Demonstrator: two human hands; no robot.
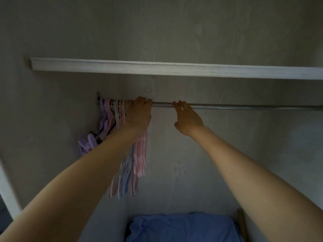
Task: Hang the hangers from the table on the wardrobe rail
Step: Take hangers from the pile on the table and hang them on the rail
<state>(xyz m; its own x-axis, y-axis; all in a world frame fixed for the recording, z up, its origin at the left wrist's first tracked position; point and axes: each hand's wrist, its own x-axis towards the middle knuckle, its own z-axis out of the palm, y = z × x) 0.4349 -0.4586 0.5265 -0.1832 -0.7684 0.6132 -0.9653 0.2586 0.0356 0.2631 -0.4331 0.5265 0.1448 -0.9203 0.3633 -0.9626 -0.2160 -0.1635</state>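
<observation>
A metal wardrobe rail (244,107) runs across under a white shelf. Several purple, pink and white hangers (111,116) hang bunched at its left end. My left hand (139,112) is at the rail just right of them, fingers curled over the bar. A bunch of pink and blue hangers (138,159) hangs down from behind this hand; its hooks are hidden by the hand and wrist. My right hand (187,117) is a little further right, its straight fingers touching the rail and holding nothing.
The white shelf (174,68) juts out just above the rail. A blue cloth (183,227) lies on the wardrobe floor below. The white wardrobe frame (7,193) stands at the left edge. The rail to the right of my hands carries nothing.
</observation>
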